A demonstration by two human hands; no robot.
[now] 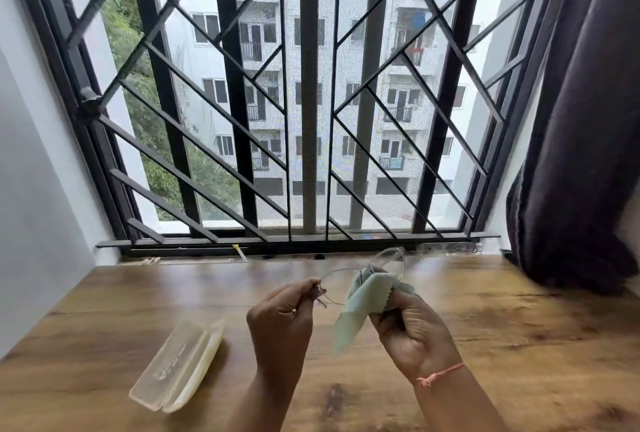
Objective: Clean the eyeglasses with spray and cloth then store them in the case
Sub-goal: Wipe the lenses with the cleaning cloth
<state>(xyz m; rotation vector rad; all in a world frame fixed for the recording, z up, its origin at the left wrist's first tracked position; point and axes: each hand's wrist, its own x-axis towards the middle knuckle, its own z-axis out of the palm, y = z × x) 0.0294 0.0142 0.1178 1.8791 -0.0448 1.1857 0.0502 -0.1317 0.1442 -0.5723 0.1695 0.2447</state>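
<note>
Thin-rimmed eyeglasses (360,279) held above a wood-grain counter (502,320) before a barred window (311,102), a pale green cloth (363,310) over one lens.

From my feed, the left hand (282,324) has its grip pinched on the frame's left end, by the hinge, while the right hand (415,331) has its grip clenched around the soft, zigzag-edged cloth, pressed against the right lens; a thin orange thread circles that wrist. The wire frame and clear oval lenses sit in the air between both hands, off the counter. A translucent, cream, rounded-rectangular plastic case (180,365) lies open on the counter to the left of the hands, apart from them. The counter's matte brown surface runs bare to the right as far as a dark, folded curtain (581,154) hanging at its far right edge; the window sill bounds its far side.
</note>
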